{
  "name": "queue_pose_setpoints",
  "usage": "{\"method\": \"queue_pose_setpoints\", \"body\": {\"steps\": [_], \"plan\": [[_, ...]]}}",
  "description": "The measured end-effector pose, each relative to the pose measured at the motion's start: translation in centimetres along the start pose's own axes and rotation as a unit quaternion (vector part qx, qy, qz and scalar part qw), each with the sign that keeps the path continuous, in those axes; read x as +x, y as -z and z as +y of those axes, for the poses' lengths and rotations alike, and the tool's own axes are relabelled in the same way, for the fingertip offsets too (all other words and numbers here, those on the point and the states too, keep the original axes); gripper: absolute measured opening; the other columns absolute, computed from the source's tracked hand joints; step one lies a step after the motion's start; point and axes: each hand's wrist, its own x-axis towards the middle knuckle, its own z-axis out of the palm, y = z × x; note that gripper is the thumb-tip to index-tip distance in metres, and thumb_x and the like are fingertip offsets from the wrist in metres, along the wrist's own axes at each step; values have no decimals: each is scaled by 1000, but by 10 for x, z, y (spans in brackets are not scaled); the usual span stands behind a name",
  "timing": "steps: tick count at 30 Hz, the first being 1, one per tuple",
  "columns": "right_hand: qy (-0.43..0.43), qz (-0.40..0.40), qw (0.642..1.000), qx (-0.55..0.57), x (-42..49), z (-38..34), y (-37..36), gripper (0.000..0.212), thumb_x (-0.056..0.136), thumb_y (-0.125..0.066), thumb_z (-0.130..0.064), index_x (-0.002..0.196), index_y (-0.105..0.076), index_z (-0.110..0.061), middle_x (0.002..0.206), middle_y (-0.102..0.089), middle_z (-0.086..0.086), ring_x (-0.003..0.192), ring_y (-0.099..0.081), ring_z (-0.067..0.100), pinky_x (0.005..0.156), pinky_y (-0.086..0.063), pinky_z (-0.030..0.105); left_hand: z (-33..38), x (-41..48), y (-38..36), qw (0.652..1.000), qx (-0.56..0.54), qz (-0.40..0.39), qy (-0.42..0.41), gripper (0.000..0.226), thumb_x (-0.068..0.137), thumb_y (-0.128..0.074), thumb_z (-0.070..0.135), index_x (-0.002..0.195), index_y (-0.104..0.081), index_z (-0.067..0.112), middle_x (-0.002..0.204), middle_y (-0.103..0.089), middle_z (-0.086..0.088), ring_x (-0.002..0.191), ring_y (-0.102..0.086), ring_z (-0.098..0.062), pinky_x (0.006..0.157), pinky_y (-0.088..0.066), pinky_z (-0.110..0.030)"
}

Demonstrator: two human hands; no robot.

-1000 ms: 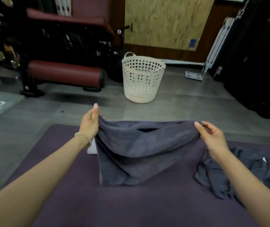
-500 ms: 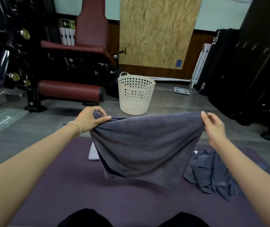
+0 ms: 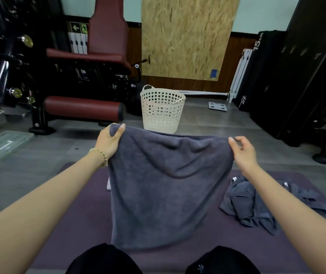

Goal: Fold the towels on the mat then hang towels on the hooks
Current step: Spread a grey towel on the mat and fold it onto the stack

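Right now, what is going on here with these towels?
A person holds a grey towel up by its top corners: the left hand grips one corner, the right hand pinches the other. It hangs spread over the purple mat. A crumpled heap of grey towels lies on the mat to the right.

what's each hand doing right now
Left hand: grip closed on the top left corner of the grey towel.
Right hand: pinching the towel's top right corner.
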Motion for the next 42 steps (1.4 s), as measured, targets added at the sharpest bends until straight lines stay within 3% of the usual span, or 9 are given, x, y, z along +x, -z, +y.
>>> {"method": "queue_pose_setpoints", "body": {"steps": [4, 7, 15, 22, 27, 29, 32, 38, 42], "plan": [[11, -75, 995, -58, -11, 13, 0, 21, 97, -52, -23, 77, -48, -20, 49, -43, 0, 37, -33, 1, 38, -29, 19, -9, -7, -14, 996, 72, -46, -18, 33, 94, -53, 38, 100, -63, 7, 94, -65, -4, 90, -60, -19, 80, -49, -24], [-35, -102, 994, 0, -22, 20, 0, 21, 98, -50, -26, 78, -49, -19, 49, -52, -6, 42, -45, 3, 38, -35, 15, -17, -13, -32, 995, 20, -89, 50, 33, 94, -54, 38, 101, -64, 7, 90, -66, 1, 82, -61, -8, 63, -46, -7], [-173, -107, 972, 121, 2, 66, -1, 21, 99, -48, -32, 90, -57, -15, 83, -68, 1, 74, -64, 12, 60, -52, 22, -60, 8, -89, 920, -241, -167, 261, 28, 94, -56, 29, 102, -62, 2, 89, -71, -9, 84, -68, -15, 70, -58, -24], [-155, -68, 984, -58, 36, 174, -22, 18, 100, -45, -17, 85, -46, -8, 69, -46, -1, 61, -44, 7, 48, -36, 6, -164, 46, -158, 962, 48, -195, 184, 20, 90, -63, 29, 102, -68, 13, 103, -68, -6, 96, -63, -19, 79, -48, -23], [-146, -62, 971, -180, 83, 247, -28, 18, 99, -48, -24, 91, -48, -8, 74, -52, 0, 69, -47, 13, 62, -41, 20, -217, 99, -193, 941, 229, -216, 126, 20, 88, -65, 26, 100, -74, 12, 97, -70, -8, 95, -65, -25, 79, -48, -27], [-146, -53, 960, -234, 104, 276, -29, 20, 97, -50, -30, 91, -50, -11, 78, -57, 4, 75, -52, 20, 70, -42, 32, -236, 120, -208, 940, 223, -199, 164, 21, 89, -65, 24, 102, -73, 10, 91, -68, -10, 76, -67, -23, 60, -47, -21], [-169, -28, 958, -232, 135, 307, -42, 17, 98, -50, -28, 94, -49, -11, 72, -55, 7, 58, -55, 23, 59, -48, 35, -264, 149, -232, 946, 135, -167, 243, 16, 91, -63, 18, 102, -68, 9, 82, -62, -9, 36, -57, -7, 37, -46, -15], [-244, 51, 968, 12, 184, 369, -77, 10, 100, -46, -19, 102, -41, -11, 96, -48, -3, 68, -64, 17, 73, -55, 27, -336, 190, -274, 973, 79, -119, 183, 27, 93, -57, 12, 118, -60, 1, 85, -61, 0, 60, -64, 0, 64, -51, -9], [-271, 26, 962, 25, 180, 420, -93, 45, 97, -53, -23, 138, -36, -15, 141, -39, 0, 128, -46, 21, 106, -39, 34, -376, 181, -288, 966, 120, -174, 149, 67, 91, -62, 22, 148, -26, 22, 146, -34, 5, 125, -42, -16, 106, -36, -29]]}}
